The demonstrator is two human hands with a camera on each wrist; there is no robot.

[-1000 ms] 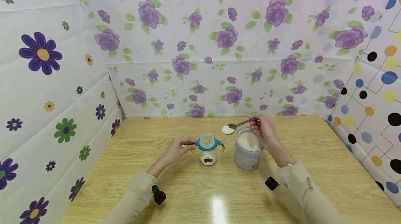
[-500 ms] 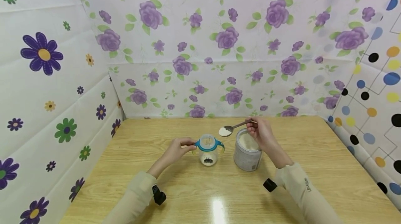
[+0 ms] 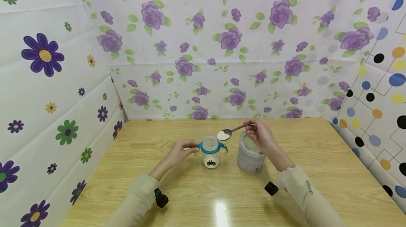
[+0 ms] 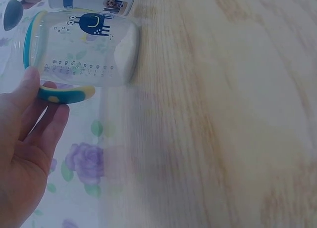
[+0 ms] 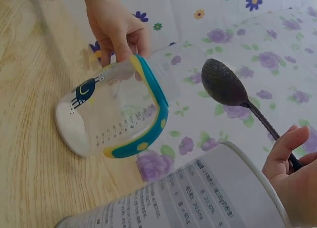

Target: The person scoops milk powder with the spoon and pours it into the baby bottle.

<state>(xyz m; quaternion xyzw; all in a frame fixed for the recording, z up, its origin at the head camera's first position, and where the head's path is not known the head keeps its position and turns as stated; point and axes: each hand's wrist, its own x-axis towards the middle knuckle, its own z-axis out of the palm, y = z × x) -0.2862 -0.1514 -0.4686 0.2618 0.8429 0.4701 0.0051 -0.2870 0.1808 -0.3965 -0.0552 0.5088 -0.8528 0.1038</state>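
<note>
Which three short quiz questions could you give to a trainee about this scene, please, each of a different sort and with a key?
1. Which hand holds the spoon?
2. True or false: the bottle stands upright on the table, between the left hand and the can.
3. Fill in: the spoon carries white ____.

Key: 1. the right hand; 2. true; 3. powder.

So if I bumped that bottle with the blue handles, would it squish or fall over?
The bottle probably wouldn't squish much: it holds a smooth, round shape. It looks fairly light, with only a little powder at the bottom. A bump could tip it, but the left hand holding one handle might steady it.
</note>
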